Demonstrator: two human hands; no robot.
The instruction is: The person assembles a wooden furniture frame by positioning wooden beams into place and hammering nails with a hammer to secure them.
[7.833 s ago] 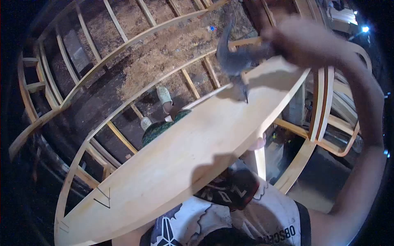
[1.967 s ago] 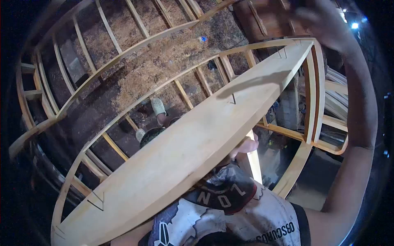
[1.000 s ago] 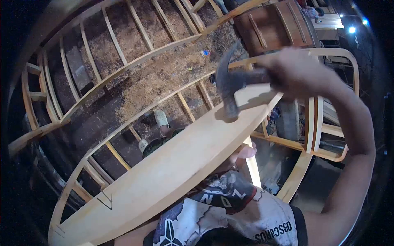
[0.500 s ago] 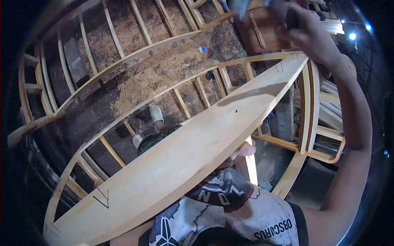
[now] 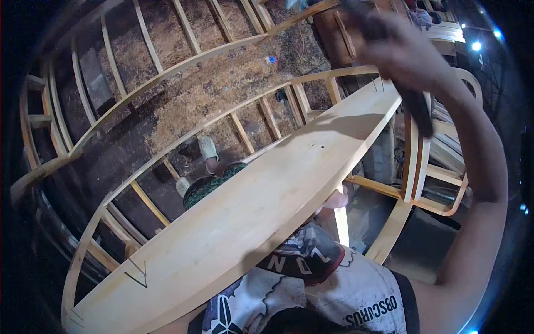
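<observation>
"Gripping one hammer (image 5: 418,114), is that the right hand (image 5: 405,55)?"

"Yes, in the head view its fingers are wrapped around the handle, up by the far end of one long board (image 5: 222,222). The hammer's head is too blurred to make out."

"And the left hand (image 5: 337,199)?"

"At the board's near edge, beside one pale strip (image 5: 341,225). It's mostly hidden; I can't tell how its fingers are set."

"Where does the board lie?"

"Slantwise in front of the person, across the nearer of two ladder-like frames, the near frame (image 5: 150,204) and the far frame (image 5: 147,34)."

"Nails?"

"One dark nail head (image 5: 322,147) toward the far end. Thin nails (image 5: 146,273) stand near the left end, hard to count among their shadows."

"Anything holding something?"

"Two pale clogs (image 5: 207,148), a foot (image 5: 212,163) in the farther one."
</observation>
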